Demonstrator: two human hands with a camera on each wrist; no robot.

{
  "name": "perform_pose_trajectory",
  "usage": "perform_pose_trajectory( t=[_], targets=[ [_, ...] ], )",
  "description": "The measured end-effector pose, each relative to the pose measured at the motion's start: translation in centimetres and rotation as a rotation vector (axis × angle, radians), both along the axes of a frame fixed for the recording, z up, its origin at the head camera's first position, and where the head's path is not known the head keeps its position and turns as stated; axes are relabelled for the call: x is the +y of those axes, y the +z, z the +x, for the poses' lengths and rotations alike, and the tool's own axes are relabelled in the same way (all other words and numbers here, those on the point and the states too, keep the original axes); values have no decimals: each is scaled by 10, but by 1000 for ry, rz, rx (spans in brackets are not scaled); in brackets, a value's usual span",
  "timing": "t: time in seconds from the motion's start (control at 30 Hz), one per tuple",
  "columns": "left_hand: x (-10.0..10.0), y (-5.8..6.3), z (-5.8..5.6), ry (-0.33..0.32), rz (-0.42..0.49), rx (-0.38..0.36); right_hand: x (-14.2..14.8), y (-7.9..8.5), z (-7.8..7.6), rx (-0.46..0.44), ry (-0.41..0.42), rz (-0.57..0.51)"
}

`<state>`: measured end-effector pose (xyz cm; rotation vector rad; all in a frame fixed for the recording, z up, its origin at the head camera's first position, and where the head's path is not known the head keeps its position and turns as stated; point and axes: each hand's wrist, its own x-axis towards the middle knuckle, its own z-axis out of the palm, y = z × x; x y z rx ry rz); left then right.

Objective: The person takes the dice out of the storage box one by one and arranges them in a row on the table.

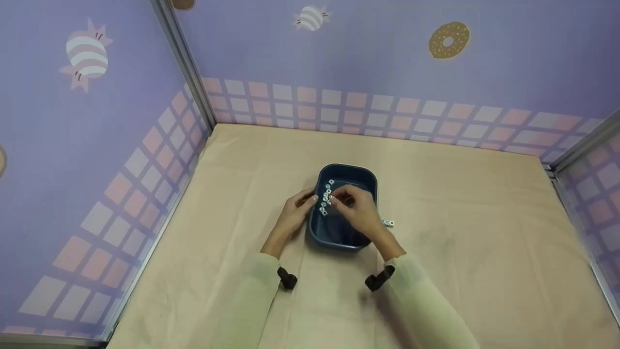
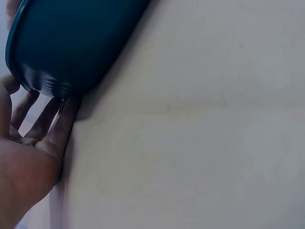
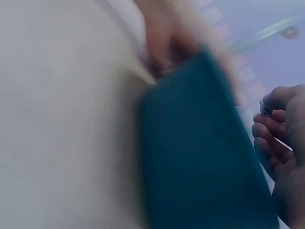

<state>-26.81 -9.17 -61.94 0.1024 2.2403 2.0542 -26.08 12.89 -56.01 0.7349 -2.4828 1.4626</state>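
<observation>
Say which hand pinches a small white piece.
The right hand: it alone pinches a small white piece with dark spots between thumb and finger, whereas the left hand holds the side of the tub.

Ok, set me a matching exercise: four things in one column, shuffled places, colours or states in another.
1. Tub
2. Row of small white pieces
3. Spotted piece
4. Patterned strip

A. pinched in the right grip
B. inside the tub's left rim, head view
C. outside the tub, right side
D. blue-green

Pairs: 1-D, 2-B, 3-A, 4-C
</observation>
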Motion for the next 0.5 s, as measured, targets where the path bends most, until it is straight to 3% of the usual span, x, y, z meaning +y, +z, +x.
perform_pose_trajectory(
  t=[0.13,0.27,0.37,0.5],
  targets=[
    [0,2,0,5,30,-18,33,13,-2,17,-29,-7],
    [-1,4,-1,0,44,-22,73,14,-6,19,-134,-18],
    [-2,3,-1,-13,26,-26,102,7,-8,-20,-200,-20],
    [-3,0,0,-15,11,-30,133,-15,-5,-99,-233,26]
  ],
)
